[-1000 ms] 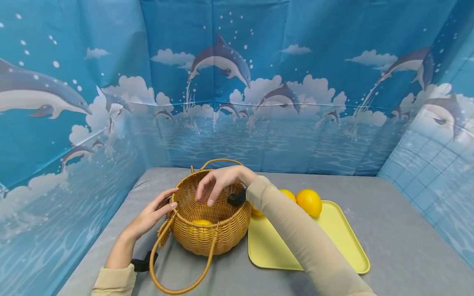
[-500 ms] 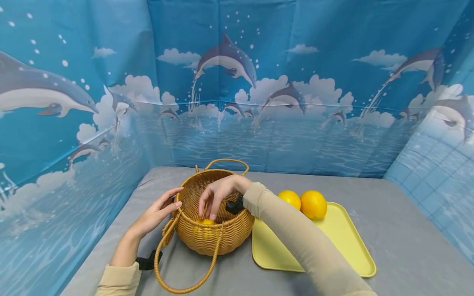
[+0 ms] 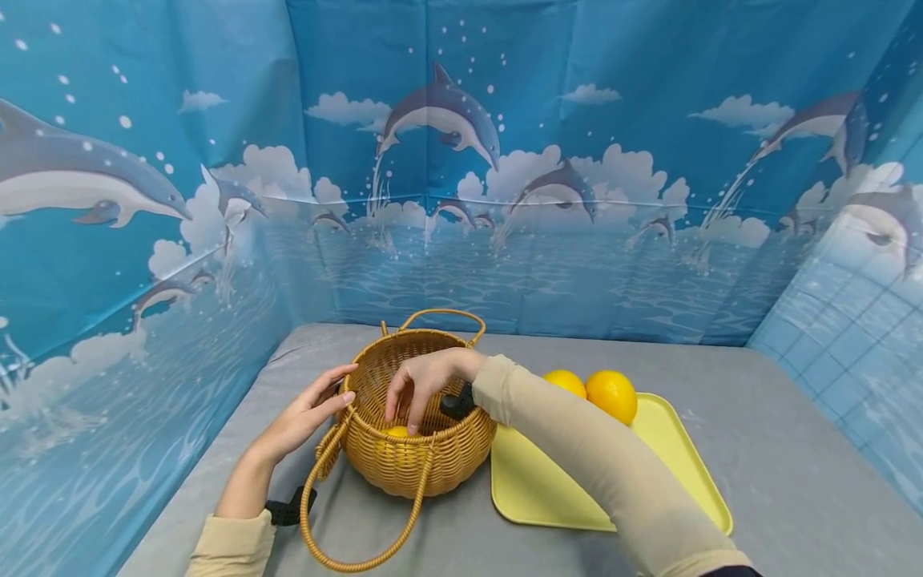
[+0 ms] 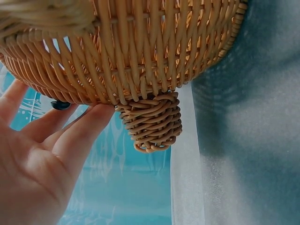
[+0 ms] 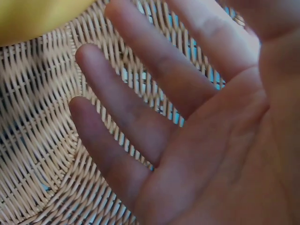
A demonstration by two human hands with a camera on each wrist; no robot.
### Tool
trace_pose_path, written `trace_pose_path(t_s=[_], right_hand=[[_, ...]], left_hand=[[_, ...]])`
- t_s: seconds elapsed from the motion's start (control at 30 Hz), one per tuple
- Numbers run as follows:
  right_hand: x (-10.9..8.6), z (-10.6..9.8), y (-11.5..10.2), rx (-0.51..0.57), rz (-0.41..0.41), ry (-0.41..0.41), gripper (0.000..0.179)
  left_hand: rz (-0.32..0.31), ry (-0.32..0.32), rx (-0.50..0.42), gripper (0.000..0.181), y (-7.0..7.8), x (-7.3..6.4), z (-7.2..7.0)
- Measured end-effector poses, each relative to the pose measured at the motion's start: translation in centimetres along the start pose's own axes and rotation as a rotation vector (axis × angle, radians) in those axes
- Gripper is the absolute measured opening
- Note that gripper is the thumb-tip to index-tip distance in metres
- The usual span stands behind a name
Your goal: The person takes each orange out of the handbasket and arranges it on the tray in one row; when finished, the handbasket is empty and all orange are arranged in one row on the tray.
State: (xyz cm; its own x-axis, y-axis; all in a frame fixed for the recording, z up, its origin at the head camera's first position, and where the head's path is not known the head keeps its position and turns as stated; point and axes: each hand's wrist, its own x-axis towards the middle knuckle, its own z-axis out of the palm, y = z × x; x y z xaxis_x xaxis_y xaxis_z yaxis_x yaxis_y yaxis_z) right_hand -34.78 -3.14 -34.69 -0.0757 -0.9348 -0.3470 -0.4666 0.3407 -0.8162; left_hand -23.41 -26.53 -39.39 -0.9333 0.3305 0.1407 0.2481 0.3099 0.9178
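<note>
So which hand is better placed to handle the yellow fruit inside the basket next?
The right hand, most likely: it is inside the basket, right at the yellow fruit. The left hand is outside, against the basket's side, seemingly better suited to steadying.

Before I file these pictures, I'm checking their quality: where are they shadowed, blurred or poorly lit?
Head: soft light, the basket reads clearly. Left wrist: shadow on the gray tabletop, blurred wicker at top left. Right wrist: right hand mostly dim and soft, one finger brighter, the yellow fruit blurred.
</note>
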Motion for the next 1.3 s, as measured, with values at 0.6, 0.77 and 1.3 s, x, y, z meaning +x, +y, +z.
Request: trace_pose_path(t_s=[0.6, 0.77, 1.3], right_hand=[[0.6, -0.04, 0.37, -0.126, 0.025, 0.005, 0.034], [0.6, -0.07, 0.22, -0.064, -0.041, -0.035, 0.032], [0.65, 0.2, -0.14, -0.175, -0.042, -0.045, 0.035]], left_hand=[[-0.006, -0.001, 0.008, 0.05, -0.09, -0.04, -0.08], [-0.007, 0.003, 0.016, 0.051, -0.01, 0.01, -0.14], [-0.006, -0.006, -0.001, 0.052, 0.21, -0.06, -0.02]])
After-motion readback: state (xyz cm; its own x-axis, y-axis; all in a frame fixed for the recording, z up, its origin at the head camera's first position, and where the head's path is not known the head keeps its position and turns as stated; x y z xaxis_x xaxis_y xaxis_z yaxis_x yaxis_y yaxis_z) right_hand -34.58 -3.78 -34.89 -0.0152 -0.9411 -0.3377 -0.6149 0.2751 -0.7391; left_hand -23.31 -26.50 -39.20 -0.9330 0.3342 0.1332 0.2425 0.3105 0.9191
